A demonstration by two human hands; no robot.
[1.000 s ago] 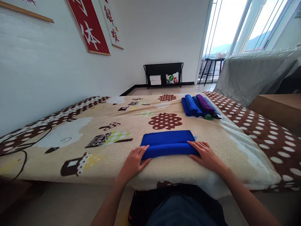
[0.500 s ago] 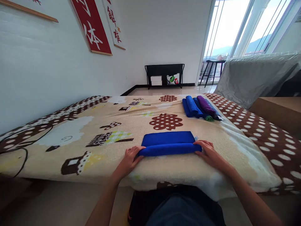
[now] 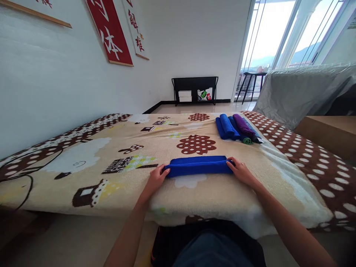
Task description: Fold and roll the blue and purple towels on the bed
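Cloth [image 3: 198, 169] — underside out of sight

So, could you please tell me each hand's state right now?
Left hand: closed, holding the left end of the blue cloth.
Right hand: closed, holding the blue cloth's right end.

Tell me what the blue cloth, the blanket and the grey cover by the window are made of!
The blue cloth looks like soft, matte fabric: it bends over itself without shine. The blanket seems to be fuzzy plush, maybe fleece, since its surface looks fluffy. The grey cover is probably thin plastic: it's shiny, wrinkled and slightly see-through.
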